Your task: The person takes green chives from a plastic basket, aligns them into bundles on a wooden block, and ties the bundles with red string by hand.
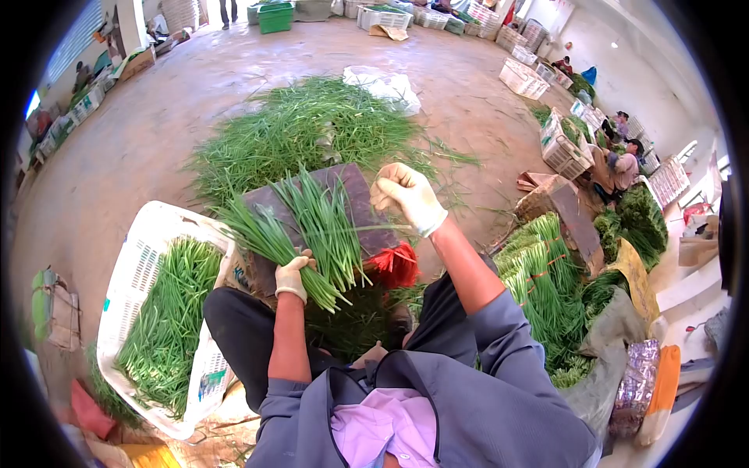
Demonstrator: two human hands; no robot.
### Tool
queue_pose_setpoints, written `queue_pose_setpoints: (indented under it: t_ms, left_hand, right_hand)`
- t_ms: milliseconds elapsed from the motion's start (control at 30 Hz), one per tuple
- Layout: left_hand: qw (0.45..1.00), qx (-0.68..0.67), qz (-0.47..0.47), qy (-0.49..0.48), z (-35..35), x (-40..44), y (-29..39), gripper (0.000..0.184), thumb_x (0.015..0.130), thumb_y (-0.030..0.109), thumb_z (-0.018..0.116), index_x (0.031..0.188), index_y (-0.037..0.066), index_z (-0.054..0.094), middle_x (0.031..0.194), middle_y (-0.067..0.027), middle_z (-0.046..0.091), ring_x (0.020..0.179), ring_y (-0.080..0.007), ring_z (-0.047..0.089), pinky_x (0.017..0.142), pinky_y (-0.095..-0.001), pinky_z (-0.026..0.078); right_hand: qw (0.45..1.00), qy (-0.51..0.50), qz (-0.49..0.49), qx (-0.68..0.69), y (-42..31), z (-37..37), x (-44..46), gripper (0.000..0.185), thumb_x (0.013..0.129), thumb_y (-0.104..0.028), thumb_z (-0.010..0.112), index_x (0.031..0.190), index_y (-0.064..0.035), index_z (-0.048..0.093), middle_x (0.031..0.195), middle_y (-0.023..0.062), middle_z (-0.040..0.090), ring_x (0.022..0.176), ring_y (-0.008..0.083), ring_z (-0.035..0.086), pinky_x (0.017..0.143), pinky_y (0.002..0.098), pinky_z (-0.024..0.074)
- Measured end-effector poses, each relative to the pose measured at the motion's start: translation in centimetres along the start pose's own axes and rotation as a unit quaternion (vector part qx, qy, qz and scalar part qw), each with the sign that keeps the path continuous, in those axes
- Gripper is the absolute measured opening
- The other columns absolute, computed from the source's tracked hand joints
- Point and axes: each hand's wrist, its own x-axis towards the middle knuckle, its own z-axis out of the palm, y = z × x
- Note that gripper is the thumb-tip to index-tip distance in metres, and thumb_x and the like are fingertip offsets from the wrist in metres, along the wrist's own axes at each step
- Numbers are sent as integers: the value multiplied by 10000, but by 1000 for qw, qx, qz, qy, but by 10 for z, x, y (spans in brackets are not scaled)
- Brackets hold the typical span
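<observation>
My left hand (293, 278), in a pale glove, is closed round a bunch of long green chives (269, 242) near their pale cut ends. The bunch slants across a dark board (367, 204) in front of my knees. Beside it, a second pile of chives (321, 222) lies on the board. My right hand (407, 196), also gloved, is raised above the board's right side with its fingers curled together. Whatever sits between those fingertips is too small to tell. A thin pale strand stretches across the second pile toward my right wrist. Red ties (395, 265) hang at the board's near right corner.
At my left stands a white plastic crate (129, 257) holding chives. A loose heap of greens (304, 129) covers the floor beyond the board. Tied bundles (538, 288) are stacked at my right. Farther right, other people (622, 166) sit among crates (563, 148).
</observation>
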Motion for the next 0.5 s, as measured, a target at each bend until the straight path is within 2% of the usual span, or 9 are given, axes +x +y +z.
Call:
queue_pose_setpoints:
  t_ms: [67,100,167,233,267,300,367,400,500]
  left_hand:
    - [991,-15,-92,-98,8,-27,17,356,789,-42,630,1140,-49,575,1037,-143,683,764,-246,659,703,-411,548]
    - [985,-25,-110,-128,1,-28,10,360,791,-1,630,1142,-59,579,1125,-178,667,860,-269,669,756,-427,557]
    - [981,-23,-134,-137,8,-55,11,411,798,22,616,1193,-83,577,1197,-215,637,951,-300,663,819,-425,555]
    - [953,-76,-205,-210,-9,-44,-8,546,813,57,607,1322,-107,496,1242,-229,611,1032,-320,643,911,-417,529]
    - [927,-134,-232,-263,-18,-38,-16,402,788,15,596,1161,-115,526,1306,-268,556,1087,-329,616,940,-431,508]
    - [928,-135,-230,-260,-19,-40,-16,402,788,15,596,1161,-115,526,1306,-268,556,1087,-329,616,940,-431,508]
    - [929,-158,-225,-249,-17,-42,-16,525,805,57,599,1282,-121,475,1331,-262,546,1135,-339,595,982,-451,493]
    - [915,-140,-240,-293,-11,-52,-4,628,838,104,580,1404,-96,395,1365,-241,531,1165,-343,581,997,-471,484]
    - [922,-138,-194,-306,-4,-65,3,663,853,143,565,1443,-84,365,1374,-230,528,1195,-341,566,1005,-466,479]
  right_hand:
    - [999,-25,22,32,-1,18,-8,158,968,-123,608,1056,7,595,916,118,690,787,179,683,694,296,568]
    - [999,-32,23,36,0,27,-11,158,968,-123,608,1056,7,595,916,118,690,787,179,683,694,296,568]
    - [996,-61,34,63,2,46,-15,169,970,-130,606,1066,8,595,915,114,690,793,185,684,705,304,568]
    - [993,-81,55,64,4,66,-20,171,966,-122,601,1072,13,596,904,118,691,791,194,686,703,313,567]
    - [992,-100,59,58,7,75,-21,176,966,-133,606,1070,9,598,904,113,690,787,191,683,710,314,563]
    - [990,-117,63,51,8,83,-23,181,967,-145,612,1068,5,600,905,108,690,783,188,679,716,315,559]
    - [989,-134,61,7,9,98,-27,183,961,-128,612,1077,12,600,884,108,694,801,194,688,719,320,559]
    - [988,-139,69,10,13,102,-27,185,961,-124,610,1082,16,599,889,111,694,803,199,689,723,323,560]
    - [988,-131,80,13,29,111,-25,192,951,-116,608,1085,20,599,890,113,694,798,202,686,716,324,562]
